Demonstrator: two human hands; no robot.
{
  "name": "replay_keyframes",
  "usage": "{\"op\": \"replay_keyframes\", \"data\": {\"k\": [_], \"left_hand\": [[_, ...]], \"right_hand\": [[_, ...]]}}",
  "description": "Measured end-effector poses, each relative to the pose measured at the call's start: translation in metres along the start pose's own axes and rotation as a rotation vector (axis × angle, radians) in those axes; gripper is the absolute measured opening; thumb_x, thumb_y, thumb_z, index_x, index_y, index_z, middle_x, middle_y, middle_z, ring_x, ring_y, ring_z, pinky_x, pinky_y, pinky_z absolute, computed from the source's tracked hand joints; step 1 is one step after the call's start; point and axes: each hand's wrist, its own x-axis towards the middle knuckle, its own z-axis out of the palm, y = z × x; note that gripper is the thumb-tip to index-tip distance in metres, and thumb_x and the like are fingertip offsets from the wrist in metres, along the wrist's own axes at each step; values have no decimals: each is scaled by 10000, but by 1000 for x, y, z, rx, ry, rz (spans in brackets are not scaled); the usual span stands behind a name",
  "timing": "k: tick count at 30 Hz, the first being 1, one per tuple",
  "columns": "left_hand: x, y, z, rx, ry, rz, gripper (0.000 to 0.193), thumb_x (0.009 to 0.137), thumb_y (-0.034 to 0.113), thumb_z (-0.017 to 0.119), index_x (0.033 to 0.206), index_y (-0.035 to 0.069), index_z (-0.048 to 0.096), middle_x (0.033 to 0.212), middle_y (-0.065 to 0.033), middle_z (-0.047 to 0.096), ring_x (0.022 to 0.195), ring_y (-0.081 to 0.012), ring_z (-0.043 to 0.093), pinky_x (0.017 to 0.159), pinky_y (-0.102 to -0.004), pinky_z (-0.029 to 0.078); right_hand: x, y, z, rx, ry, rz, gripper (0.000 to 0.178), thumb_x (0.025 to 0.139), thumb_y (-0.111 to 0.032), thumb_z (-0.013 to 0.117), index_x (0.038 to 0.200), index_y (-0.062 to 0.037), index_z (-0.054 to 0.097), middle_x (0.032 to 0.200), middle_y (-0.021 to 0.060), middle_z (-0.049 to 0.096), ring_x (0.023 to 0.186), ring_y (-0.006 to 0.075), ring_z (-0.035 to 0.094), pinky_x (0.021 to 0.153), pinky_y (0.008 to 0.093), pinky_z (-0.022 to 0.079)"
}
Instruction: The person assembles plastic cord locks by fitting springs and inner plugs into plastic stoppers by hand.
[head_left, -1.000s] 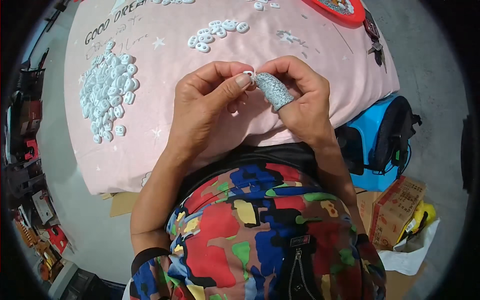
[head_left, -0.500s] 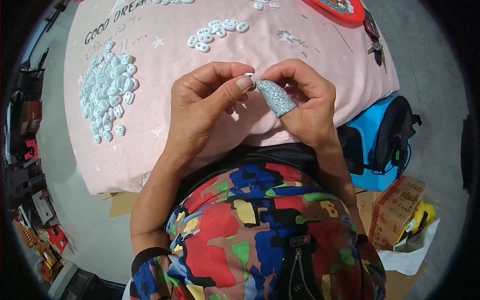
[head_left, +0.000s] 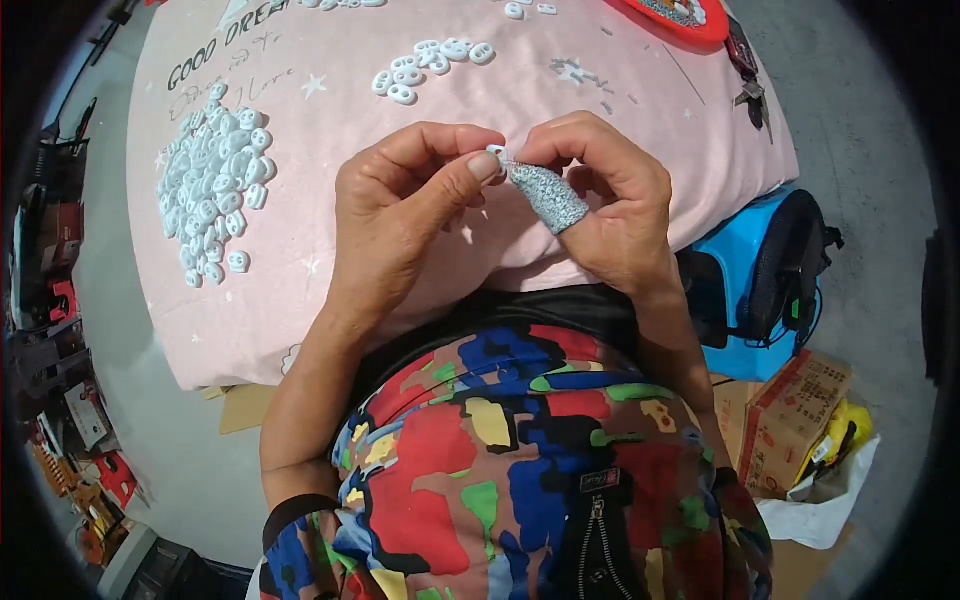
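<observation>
Between the thumb and index finger of my left hand (head_left: 385,205) is a small white oval plastic piece (head_left: 495,149), mostly covered by the fingertips. My right hand (head_left: 632,205) meets it from the right, thumb and index finger pinched together at its edge. A grey speckled knit finger sleeve (head_left: 549,198) covers the right thumb. Whatever the right fingertips grip is too small to make out. Both hands are held over the near part of the pink cloth (head_left: 310,190).
A large pile of white oval two-holed pieces (head_left: 212,180) lies at the left, a smaller group (head_left: 407,75) beyond my hands. Small grey bits (head_left: 590,78) lie far right, near a red tray (head_left: 690,36) and keys (head_left: 750,95). A blue bag (head_left: 745,270) stands beside the cloth.
Both hands have shifted very slightly left, and the right index finger has moved closer to the white piece. The pinch of my left hand is kept.
</observation>
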Motion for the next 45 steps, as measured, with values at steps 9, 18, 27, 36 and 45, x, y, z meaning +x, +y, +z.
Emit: {"op": "replay_keyframes", "data": {"k": [9,18,27,36,45], "left_hand": [[-3,4,4,54,24,49,155,879,49,673,1017,-23,677,849,-26,674,734,-55,584,665,-193,484],[-3,2,2,73,10,18,136,880,52,675,994,-22,677,841,-18,669,736,-52,586,673,-180,473],[2,-6,0,-10,-9,1,160,895,99,664,1018,-3,665,843,-11,668,734,-42,568,645,-181,454],[3,-6,2,-138,-44,-84,186,893,126,670,1033,4,659,843,-28,674,700,-56,560,615,-192,441],[12,-5,-15,-183,105,8,194,888,120,668,1048,10,652,883,-44,679,725,-63,573,637,-193,442]], "right_hand": [[1,-5,-2,-114,6,-69,185,767,63,689,921,-28,641,887,-2,630,708,19,501,555,155,358],[2,-8,1,-179,0,-91,191,743,76,690,909,-3,637,855,26,634,708,60,565,576,182,433],[3,-12,0,-184,-3,22,183,782,60,684,952,-2,651,865,18,636,771,51,584,624,176,462],[-6,-1,2,148,-18,198,167,861,37,649,1026,28,623,928,30,636,842,69,591,745,188,477],[0,12,1,-73,108,137,208,789,77,635,979,-6,645,882,70,651,787,107,623,680,250,514]]}}
